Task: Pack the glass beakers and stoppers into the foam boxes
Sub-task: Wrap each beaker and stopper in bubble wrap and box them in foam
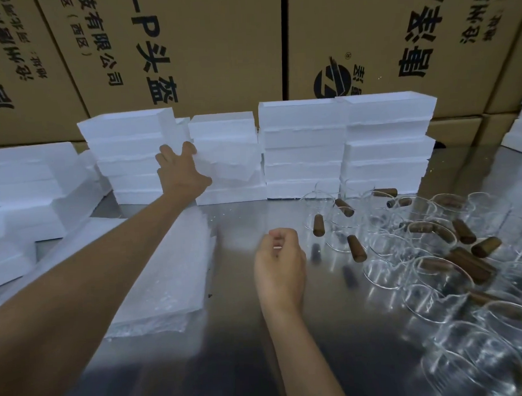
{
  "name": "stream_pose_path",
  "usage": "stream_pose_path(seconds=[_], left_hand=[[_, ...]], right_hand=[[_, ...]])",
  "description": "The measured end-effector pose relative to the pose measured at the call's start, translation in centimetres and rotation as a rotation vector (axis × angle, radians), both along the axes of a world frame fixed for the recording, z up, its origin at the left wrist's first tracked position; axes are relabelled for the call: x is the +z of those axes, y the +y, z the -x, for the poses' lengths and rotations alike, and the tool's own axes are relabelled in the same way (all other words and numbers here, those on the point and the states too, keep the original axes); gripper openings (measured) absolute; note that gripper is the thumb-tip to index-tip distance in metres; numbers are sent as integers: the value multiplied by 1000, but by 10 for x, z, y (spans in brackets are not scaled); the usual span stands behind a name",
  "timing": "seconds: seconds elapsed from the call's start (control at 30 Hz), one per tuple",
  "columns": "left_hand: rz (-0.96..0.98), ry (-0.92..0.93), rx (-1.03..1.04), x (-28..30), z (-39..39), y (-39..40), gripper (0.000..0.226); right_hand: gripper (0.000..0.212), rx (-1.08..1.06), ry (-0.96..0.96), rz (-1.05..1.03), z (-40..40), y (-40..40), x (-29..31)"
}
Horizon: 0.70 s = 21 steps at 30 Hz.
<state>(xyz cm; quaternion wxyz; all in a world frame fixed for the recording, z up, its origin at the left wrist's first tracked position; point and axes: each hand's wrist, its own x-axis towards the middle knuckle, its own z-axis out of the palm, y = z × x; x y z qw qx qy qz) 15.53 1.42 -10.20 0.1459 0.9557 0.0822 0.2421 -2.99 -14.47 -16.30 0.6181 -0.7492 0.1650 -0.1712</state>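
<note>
Starting at the far left: loose white foam pieces [25, 188] lie piled on the steel table [247, 361]. Just right of them, a flat stack of clear plastic sheeting [167, 275] lies under the outstretched left forearm.

Left hand [180, 171]: reaching forward to the row of stacked foam boxes [302, 149] at the back of the table. Fingers spread wide; thumb hooks over the edge of a tilted foam box [232, 163] that sits askew in the second stack, fingers lie against the neighbouring stack on its left. Grip is around the corner of that tilted box.

Right hand [278, 265]: hovers over bare table near centre, apart from the glassware. Fingers curled into a loose fist. A small pale sliver shows at the knuckles; cannot tell what it is or whether it is held.

Foam box stacks continue rightward, four to five high, standing in front of brown printed cartons [219, 51].

Right of the right hand: glass beakers [434, 280] crowd the table in a dense group from mid-depth to the near right corner, many touching. Brown stoppers [356, 252] lie scattered among them, some inside beakers, some across rims; one stopper [318, 225] stands upright at the group's left edge. No beaker or stopper sits in a foam box.
</note>
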Motion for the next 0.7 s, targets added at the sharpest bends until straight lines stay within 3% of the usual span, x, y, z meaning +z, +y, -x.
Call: stream_pose_path(seconds=[0.1, 0.17, 0.4, 0.7], left_hand=[[-482, -83, -24, -2, 3, 3, 78], [-599, -107, -80, -2, 3, 2, 75], [-588, -163, -189, 6, 11, -2, 40], [-626, -358, -180, 35, 62, 11, 56]], right_hand=[[19, 0, 0, -8, -1, 0, 0], [18, 2, -4, -13, -1, 0, -1], [18, -5, -18, -13, -2, -1, -3], [17, 0, -34, -35, 0, -3, -2]])
